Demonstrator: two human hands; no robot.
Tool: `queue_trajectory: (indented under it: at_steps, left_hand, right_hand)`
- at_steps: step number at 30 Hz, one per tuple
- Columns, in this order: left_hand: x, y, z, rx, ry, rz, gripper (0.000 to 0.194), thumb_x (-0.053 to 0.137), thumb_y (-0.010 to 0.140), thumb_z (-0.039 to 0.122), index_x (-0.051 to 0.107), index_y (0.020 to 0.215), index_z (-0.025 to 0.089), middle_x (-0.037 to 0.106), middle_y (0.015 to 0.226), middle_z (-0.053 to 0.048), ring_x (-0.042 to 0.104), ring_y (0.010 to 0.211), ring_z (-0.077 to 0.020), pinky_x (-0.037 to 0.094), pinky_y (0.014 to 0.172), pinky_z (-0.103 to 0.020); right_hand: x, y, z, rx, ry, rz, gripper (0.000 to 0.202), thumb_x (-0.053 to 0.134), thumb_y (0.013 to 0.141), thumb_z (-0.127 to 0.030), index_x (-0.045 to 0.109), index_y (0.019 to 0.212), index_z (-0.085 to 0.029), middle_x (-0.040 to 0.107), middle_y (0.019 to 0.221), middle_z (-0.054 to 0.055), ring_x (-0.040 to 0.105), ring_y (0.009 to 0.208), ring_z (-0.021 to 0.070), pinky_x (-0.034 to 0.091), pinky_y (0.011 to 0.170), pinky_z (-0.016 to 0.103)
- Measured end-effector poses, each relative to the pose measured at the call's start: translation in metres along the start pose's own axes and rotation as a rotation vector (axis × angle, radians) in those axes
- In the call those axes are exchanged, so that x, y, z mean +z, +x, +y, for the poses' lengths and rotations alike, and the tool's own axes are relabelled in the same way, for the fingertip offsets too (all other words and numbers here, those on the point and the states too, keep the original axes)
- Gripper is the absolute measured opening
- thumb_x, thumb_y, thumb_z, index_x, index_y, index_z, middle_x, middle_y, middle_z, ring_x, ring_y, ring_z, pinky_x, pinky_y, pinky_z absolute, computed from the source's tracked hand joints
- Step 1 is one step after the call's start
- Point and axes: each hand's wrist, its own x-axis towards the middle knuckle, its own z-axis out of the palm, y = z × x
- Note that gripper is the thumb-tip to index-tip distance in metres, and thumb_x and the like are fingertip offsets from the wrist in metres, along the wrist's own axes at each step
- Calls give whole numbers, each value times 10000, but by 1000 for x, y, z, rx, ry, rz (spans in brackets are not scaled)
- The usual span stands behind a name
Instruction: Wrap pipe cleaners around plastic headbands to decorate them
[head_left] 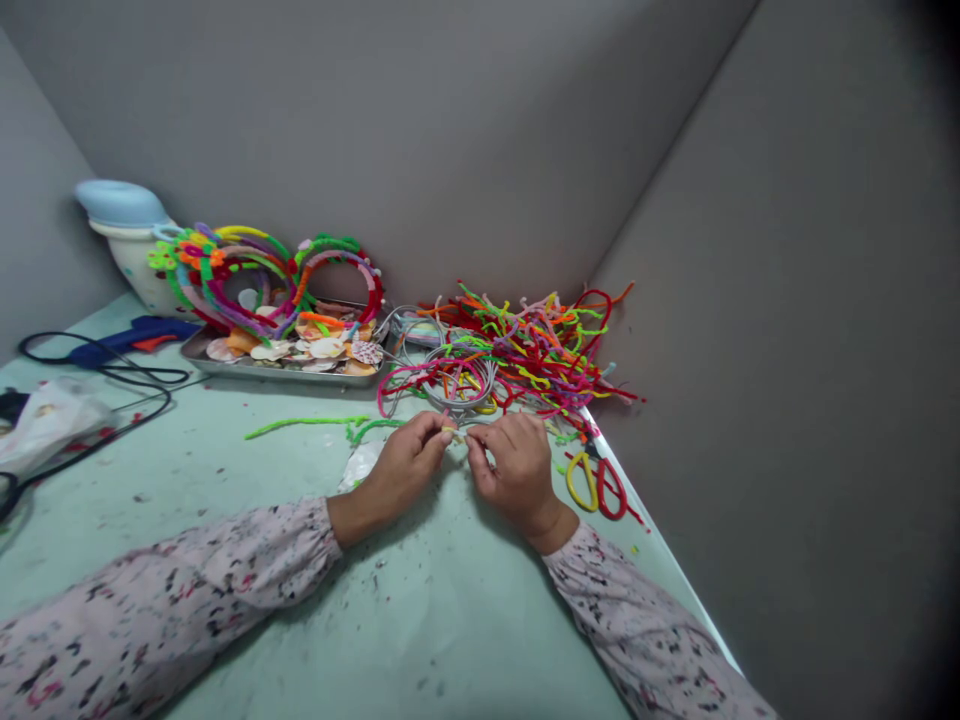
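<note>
My left hand (405,462) and my right hand (517,470) meet above the middle of the pale green table, their fingertips a small gap apart. Both are pinched round a small, thin, pale piece (457,433), whose exact shape is too small to make out. Just beyond my fingers lie grey wire loops (459,400). Left of my left hand, bright green fuzzy stems (307,424) stretch across the table, and a white crumpled piece (360,464) shows beside my wrist.
A metal tray (285,373) holds shells, with colourful hoops (247,285) above. Behind my hands is a heap of fuzzy stems (540,345). Scissors (597,485) lie at the right edge. A blue glue gun (124,342), black cord and lidded container (139,250) stand left.
</note>
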Motion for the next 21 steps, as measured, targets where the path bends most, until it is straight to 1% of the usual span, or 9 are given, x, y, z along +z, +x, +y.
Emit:
queue_trajectory:
  at_steps: [3, 6, 12, 21]
  left_hand:
    - [0, 0, -2, 19, -41, -8, 171, 477, 893, 310, 575, 915, 171, 518, 701, 23, 439, 626, -126, 353, 594, -237]
    - [0, -1, -3, 8, -63, -3, 202, 464, 904, 334, 575, 948, 170, 511, 694, 22, 439, 627, -130, 356, 595, -241]
    - [-1, -2, 1, -15, -55, -7, 223, 458, 914, 345, 537, 802, 169, 452, 641, 36, 417, 612, -122, 334, 582, -242]
    - [1, -1, -3, -31, -88, -36, 247, 450, 909, 344, 519, 758, 162, 422, 608, 44, 376, 576, -112, 298, 548, -237]
  right_hand:
    - [0, 1, 1, 8, -1, 9, 65, 561, 856, -211, 616, 836, -183, 602, 712, 31, 509, 746, 194, 353, 758, 362]
    - [0, 1, 1, 11, 13, 18, 55, 565, 851, -203, 615, 840, -183, 614, 726, 31, 513, 751, 192, 356, 768, 362]
    - [-1, 0, 1, 8, 23, 17, 55, 563, 851, -206, 612, 846, -182, 607, 715, 30, 510, 743, 192, 360, 765, 362]
    - [1, 1, 3, 1, 49, 15, 74, 552, 857, -213, 618, 843, -182, 588, 699, 28, 504, 733, 189, 359, 756, 358]
